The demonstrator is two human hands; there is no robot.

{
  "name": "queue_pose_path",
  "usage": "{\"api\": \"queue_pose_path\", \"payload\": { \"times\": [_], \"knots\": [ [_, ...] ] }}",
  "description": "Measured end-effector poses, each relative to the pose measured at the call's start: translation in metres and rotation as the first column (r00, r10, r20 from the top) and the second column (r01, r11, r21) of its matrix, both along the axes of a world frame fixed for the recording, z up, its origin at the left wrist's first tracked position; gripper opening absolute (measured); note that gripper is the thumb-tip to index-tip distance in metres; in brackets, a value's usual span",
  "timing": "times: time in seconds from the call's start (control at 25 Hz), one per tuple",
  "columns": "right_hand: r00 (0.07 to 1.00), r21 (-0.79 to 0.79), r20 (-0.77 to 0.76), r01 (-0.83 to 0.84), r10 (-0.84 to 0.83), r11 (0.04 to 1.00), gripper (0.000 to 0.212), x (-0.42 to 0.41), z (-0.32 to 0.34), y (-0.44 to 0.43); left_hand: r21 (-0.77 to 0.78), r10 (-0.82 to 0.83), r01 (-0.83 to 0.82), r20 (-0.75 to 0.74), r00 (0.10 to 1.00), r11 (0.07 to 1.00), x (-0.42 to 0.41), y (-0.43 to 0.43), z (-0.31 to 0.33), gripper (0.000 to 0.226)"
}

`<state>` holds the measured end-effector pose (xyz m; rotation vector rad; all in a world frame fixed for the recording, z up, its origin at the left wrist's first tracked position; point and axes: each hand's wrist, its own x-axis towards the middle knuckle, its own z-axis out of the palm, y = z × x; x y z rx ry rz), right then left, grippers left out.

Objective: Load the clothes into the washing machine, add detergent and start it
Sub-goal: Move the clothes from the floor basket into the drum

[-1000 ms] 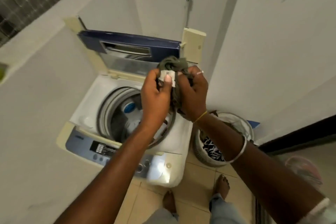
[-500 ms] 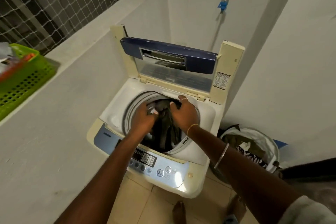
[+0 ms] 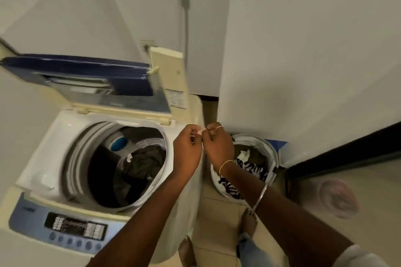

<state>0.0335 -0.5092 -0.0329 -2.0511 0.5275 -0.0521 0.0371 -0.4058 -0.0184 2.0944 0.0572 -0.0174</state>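
Olive-green cloth, a crumpled garment (image 3: 145, 162), lies low in the drum of a white top-loading washing machine (image 3: 65, 132), seen from above by the person standing at it. The blue-edged lid (image 3: 86, 67) stands open at the back, and a control panel (image 3: 76, 227) with rows of buttons runs along the front. Both hands are raised together over the machine's right edge, away from the clothes. The left hand (image 3: 187, 151) and right hand (image 3: 218, 147) each pinch a small white scrap (image 3: 200, 131) between fingertips; what it is cannot be told. On the tiled floor just beside the machine sits a round laundry basket (image 3: 274, 154) with more to load, including a black-and-white patterned cloth (image 3: 251, 168) lying by duller brown-green fabric. These clothes look soft, limp and light, so they will likely sag and trail when lifted, and a dangling end may catch on the basket rim or the drum's lip. A bunched handful taken near the middle of each piece, with fingers closed deep into the folds, seems the surest hold. Nothing here appears fragile or slippery.
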Motion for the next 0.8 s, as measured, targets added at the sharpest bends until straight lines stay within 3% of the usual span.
{"api": "queue_pose_path", "payload": {
  "times": [0.16, 0.28, 0.56, 0.64, 0.72, 0.8],
  "knots": [
    [0.992, -0.087, -0.118, 0.031, -0.041, 0.996, 0.021, 0.007, -0.068, -0.084, 0.023, -0.101, 0.104, -0.103, 0.99, 0.994, 0.012, -0.083, -0.064, 0.012],
    [0.962, -0.222, -0.26, -0.142, 0.082, 0.965, 0.023, 0.01, -0.141, -0.132, 0.076, -0.149, 0.167, -0.201, 0.968, 0.983, 0.021, -0.124, -0.144, 0.015],
    [0.846, -0.119, -0.528, -0.154, 0.068, 0.981, 0.042, -0.015, -0.344, -0.201, 0.221, -0.43, 0.532, -0.381, 0.819, 0.818, 0.015, -0.164, -0.336, 0.028],
    [0.804, -0.107, -0.587, -0.195, 0.096, 0.975, 0.055, -0.024, -0.384, -0.211, 0.247, -0.496, 0.622, -0.42, 0.76, 0.743, 0.009, -0.164, -0.383, 0.042],
    [0.739, -0.071, -0.659, -0.248, 0.141, 0.966, 0.081, -0.036, -0.417, -0.218, 0.301, -0.553, 0.676, -0.404, 0.729, 0.672, 0.002, -0.162, -0.427, 0.056],
    [0.631, -0.027, -0.756, -0.295, 0.174, 0.955, 0.109, -0.043, -0.444, -0.22, 0.428, -0.618, 0.722, -0.378, 0.689, 0.544, -0.006, -0.16, -0.466, 0.07]
  ]
}}
